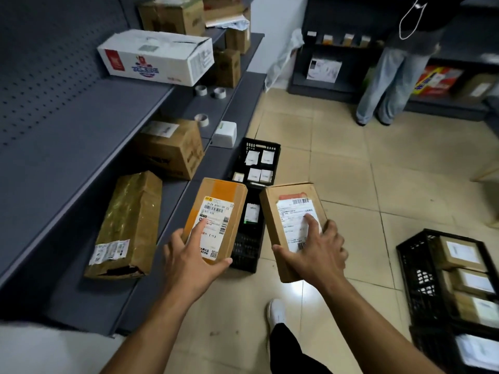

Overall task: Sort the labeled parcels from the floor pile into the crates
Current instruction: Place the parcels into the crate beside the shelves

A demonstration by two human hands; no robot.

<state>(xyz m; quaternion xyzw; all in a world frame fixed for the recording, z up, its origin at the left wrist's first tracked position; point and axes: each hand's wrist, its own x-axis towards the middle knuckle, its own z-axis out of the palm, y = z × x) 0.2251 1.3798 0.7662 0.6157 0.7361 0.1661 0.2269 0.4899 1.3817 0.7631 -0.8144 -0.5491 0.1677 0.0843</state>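
Both boxes hung over the black crate (247,249), left hand (193,257) clamped round the orange-taped parcel (224,188), right hand (318,255) round the plain brown parcel (272,211), index fingers (198,228) straight along the labels (293,211), and either one-handed hold looked liable to slip, spilling a parcel into the wrong crate.

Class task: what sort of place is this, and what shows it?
Probably a parcel depot or pickup shop: grey metal shelving holding cartons, black crates of labelled parcels on the tiled floor, tape rolls.
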